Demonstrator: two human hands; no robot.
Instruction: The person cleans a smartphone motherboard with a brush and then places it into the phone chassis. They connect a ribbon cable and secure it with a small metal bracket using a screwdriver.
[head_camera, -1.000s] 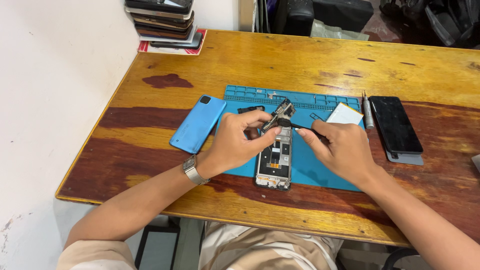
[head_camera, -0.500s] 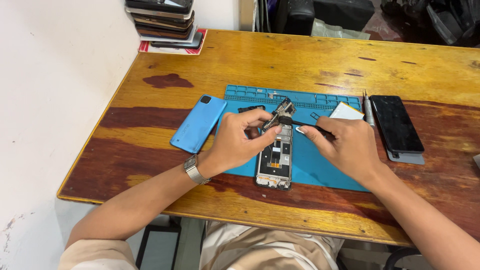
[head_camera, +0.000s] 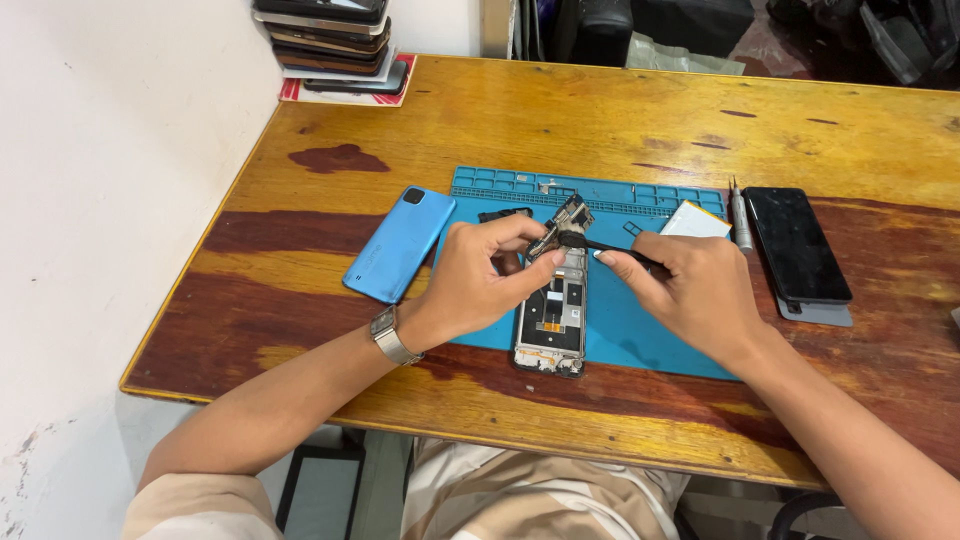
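An opened phone frame (head_camera: 552, 320) lies lengthwise on the blue repair mat (head_camera: 640, 330), its inner parts showing. The left hand (head_camera: 480, 275) pinches a small circuit part (head_camera: 560, 222), tilted up above the frame's far end, between thumb and forefinger. The right hand (head_camera: 690, 285) has its fingers clenched round a thin black tool (head_camera: 610, 247), whose tip meets that part. The mat's far edge is divided into a row of shallow compartments (head_camera: 590, 192) (what lies in them is too small to tell, apart from a pale speck or two). A small dark piece (head_camera: 503, 214) rests on the mat just beyond the left hand.

The bench (head_camera: 560, 120) is glossy wood, yellow with dark reddish patches, pushed against a white wall (head_camera: 100, 200) on the left. A blue phone back cover (head_camera: 400, 243) lies left of the mat, overlapping its edge. To the right lie a white card (head_camera: 696, 220), a slim metal screwdriver (head_camera: 740, 212) and a black phone (head_camera: 795, 243), face up on a grey slab.

At the far left corner a stack of phones (head_camera: 330, 40) sits on a red and white flat package (head_camera: 340, 94). A metal wristwatch (head_camera: 388, 335) is on the left wrist.
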